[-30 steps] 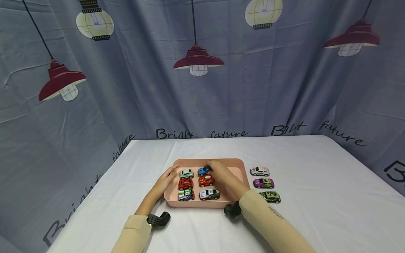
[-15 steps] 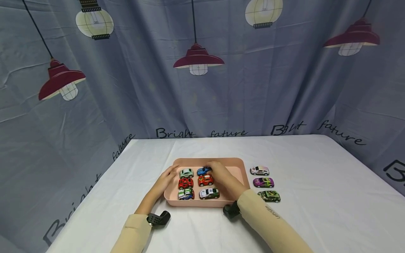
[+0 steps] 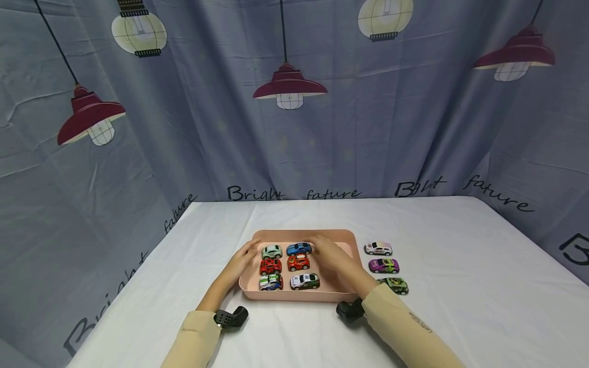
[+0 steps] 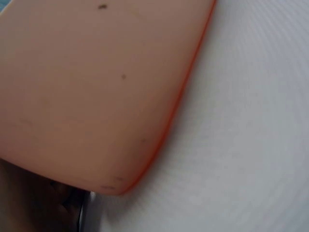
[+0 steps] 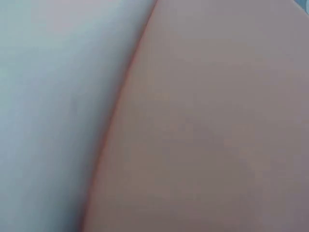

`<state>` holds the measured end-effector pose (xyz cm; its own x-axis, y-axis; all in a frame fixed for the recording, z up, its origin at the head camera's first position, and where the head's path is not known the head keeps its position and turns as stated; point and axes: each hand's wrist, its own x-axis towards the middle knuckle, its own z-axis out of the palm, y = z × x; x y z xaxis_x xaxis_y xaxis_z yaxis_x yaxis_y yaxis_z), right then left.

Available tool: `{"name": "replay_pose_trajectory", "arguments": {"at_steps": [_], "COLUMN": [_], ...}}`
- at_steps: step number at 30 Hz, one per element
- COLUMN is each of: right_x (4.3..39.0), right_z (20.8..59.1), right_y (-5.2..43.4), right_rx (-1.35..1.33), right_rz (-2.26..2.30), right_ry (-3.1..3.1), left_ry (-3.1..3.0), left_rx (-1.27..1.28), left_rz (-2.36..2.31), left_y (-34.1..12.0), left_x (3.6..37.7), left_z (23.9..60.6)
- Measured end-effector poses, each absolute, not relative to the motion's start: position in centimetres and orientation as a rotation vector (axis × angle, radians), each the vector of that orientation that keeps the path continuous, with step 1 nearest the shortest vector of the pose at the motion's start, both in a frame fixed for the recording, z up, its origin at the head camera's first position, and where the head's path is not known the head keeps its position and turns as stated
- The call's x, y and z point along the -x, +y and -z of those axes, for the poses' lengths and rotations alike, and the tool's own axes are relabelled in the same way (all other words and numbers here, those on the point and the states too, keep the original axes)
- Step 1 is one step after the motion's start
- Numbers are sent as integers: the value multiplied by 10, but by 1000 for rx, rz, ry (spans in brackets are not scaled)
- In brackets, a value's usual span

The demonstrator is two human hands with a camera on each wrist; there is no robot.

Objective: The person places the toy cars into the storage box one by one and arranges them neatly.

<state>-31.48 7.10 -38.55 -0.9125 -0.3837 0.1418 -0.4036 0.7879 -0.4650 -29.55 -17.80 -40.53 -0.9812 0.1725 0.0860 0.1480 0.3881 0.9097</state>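
A pink tray [image 3: 303, 234] sits mid-table with six toy cars in two columns: pale green [image 3: 271, 251], blue [image 3: 298, 249], two red ones [image 3: 270, 266] [image 3: 298, 262], and two white-green ones [image 3: 270, 282] [image 3: 304, 281]. My left hand [image 3: 251, 250] rests on the tray's left rim, fingers fairly straight. My right hand [image 3: 318, 245] lies inside the tray, relaxed, its fingertips just right of the blue car. In the left wrist view the tray's outer wall [image 4: 96, 87] fills the frame; in the right wrist view the tray [image 5: 217, 121] is a blur.
Three more cars stand in a column on the white tablecloth [image 3: 460, 266] right of the tray: white [image 3: 378, 249], purple [image 3: 383, 266], green [image 3: 397, 285]. A printed grey curtain [image 3: 294, 128] hangs behind the table. The table's right half has free room.
My right hand has slid right off the blue car, which now shows whole in the tray. The left hand has stayed on the rim.
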Motion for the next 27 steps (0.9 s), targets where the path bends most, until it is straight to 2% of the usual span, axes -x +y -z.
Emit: {"name": "replay_pose_trajectory", "arguments": {"at_steps": [4,10,16,21,27], "right_x": [309,297,279,263,247], "right_z": [384,380,373,369,363], "right_y": [81,92,104,118,135], "right_rx": [-625,-625,-546,-507,-507], "right_rz": [-746,-652,-736,-865,-955], "right_ry": [-2901,-2800,-2770,-2673,-2564], "left_ry": [2597,2633,2613,2613,2617], "left_rx": [-302,-315,-296,-279,-272], "left_rz": [-1687,-1680,-1683,-1703,-1702], "left_y": [-175,-180,-175,-181,-182], "left_x": [288,301,289,306,308], "left_z": [394,412,397,418,420]}}
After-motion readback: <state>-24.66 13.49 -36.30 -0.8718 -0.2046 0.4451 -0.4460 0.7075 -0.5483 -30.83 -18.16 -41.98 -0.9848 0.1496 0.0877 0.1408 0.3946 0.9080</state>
